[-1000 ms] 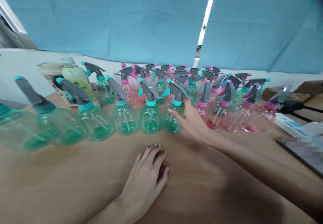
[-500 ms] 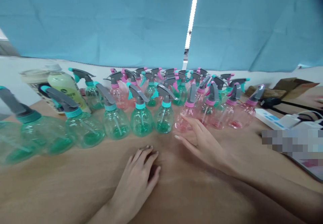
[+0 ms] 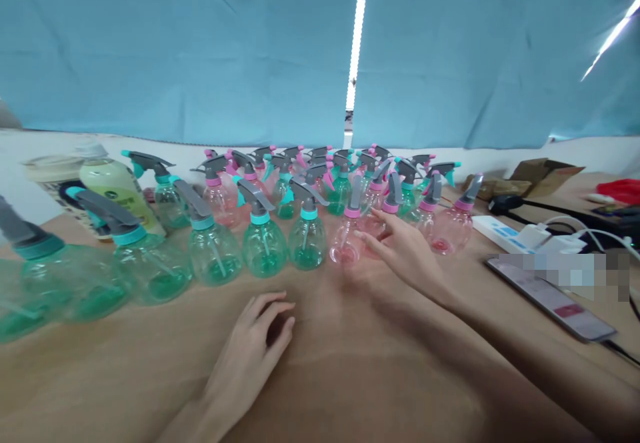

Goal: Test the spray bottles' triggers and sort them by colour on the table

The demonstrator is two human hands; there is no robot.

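My right hand (image 3: 407, 246) reaches in front of a pink spray bottle (image 3: 389, 211), thumb and index finger apart. Whether its fingers touch that bottle I cannot tell, since the hand hides most of it. Just left of the fingertips stands another pink spray bottle (image 3: 346, 240) with a grey trigger head and pink collar. My left hand (image 3: 250, 350) is at the wooden table (image 3: 350, 370), fingers loosely curved and apart, holding nothing. Nearest to it are a green spray bottle (image 3: 265, 246) and a second green spray bottle (image 3: 307, 240), both upright with turquoise collars.
More green and pink spray bottles stand in rows behind and to the left. A yellowish bottle (image 3: 117, 186) and a patterned cup (image 3: 60, 183) stand at the left back. On the right lie a white power strip (image 3: 505, 233), a phone (image 3: 555, 300), cables and a brown paper bag (image 3: 545, 176).
The view has swung slightly right, showing more of the phone. My right hand has moved from the first pink bottle in the front row to the one on its right. My left hand stays low.
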